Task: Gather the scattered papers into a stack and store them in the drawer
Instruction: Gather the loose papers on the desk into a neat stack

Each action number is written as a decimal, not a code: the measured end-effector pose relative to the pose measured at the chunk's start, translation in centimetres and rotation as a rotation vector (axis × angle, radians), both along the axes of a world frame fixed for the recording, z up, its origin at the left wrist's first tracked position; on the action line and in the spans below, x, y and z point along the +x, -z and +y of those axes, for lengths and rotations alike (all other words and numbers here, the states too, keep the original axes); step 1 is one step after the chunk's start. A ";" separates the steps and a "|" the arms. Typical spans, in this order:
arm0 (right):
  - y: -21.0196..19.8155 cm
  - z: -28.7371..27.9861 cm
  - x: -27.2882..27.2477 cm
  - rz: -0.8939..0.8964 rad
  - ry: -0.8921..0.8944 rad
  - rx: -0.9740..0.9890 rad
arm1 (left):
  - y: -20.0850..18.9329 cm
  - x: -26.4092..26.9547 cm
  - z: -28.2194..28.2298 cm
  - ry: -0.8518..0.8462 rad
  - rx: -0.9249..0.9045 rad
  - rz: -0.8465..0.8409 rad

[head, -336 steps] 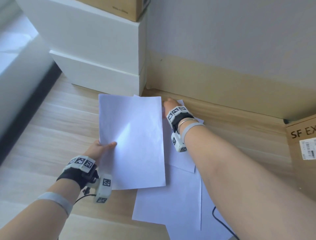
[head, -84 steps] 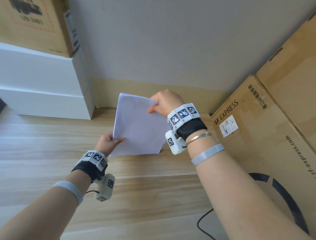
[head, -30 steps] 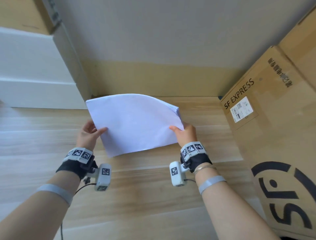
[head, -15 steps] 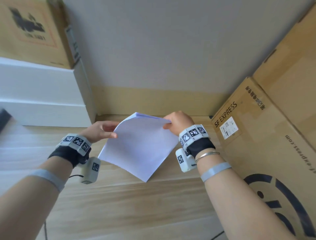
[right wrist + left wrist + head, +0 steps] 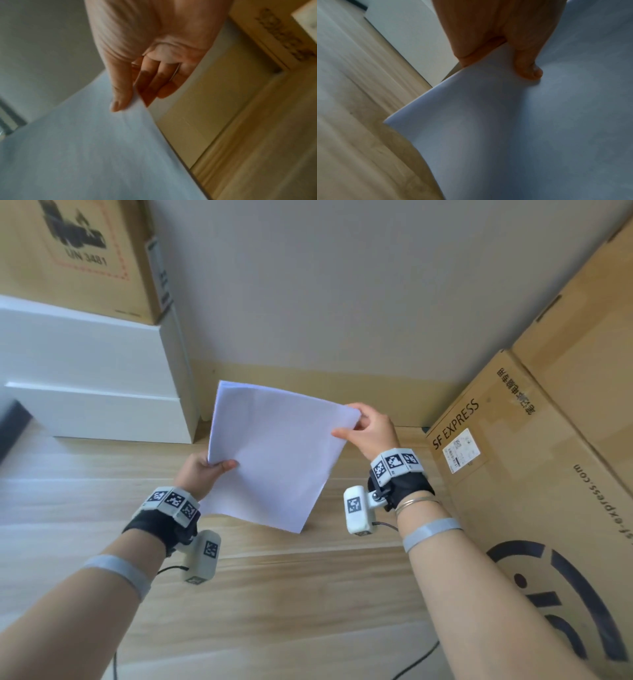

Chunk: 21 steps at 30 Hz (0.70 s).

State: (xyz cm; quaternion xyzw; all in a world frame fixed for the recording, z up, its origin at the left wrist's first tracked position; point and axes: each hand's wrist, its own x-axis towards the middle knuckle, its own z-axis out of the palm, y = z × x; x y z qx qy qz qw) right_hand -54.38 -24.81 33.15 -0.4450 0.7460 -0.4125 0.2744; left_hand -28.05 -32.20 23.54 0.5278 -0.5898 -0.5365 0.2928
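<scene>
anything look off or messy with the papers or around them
Nothing stands out. The paper stack is held tilted above the floor, left hand and right hand pinching opposite edges; edges look roughly aligned. No loose sheets in view.

Both bare forearms wear grey bands, black wrist wraps, checker-marked white camera blocks; a bangle on the right.

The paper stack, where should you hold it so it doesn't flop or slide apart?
Hold the paper stack at two opposite edges, one from each side, thumbs on top and fingers beneath. The sheets are thin and bendy, so one grip would probably let them droop or fan out. The left hand pinches the near left edge; the right hand pinches the far right corner.
</scene>
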 end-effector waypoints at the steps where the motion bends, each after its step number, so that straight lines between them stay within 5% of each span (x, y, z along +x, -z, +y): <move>1: 0.5 0.3 0.2 -0.131 -0.009 -0.022 | -0.1 0.1 0.2 -0.030 -0.012 0.037; 5: 2.5 1.3 2.9 -0.307 -0.074 0.099 | 0.0 0.1 0.8 -0.074 0.006 0.154; 15: 6.4 5.0 6.8 -0.409 0.165 0.138 | 1.7 1.4 4.1 -0.030 0.153 0.268; 21: 10.9 7.7 9.3 -0.445 0.214 0.180 | 4.9 2.1 7.1 -0.080 0.182 0.136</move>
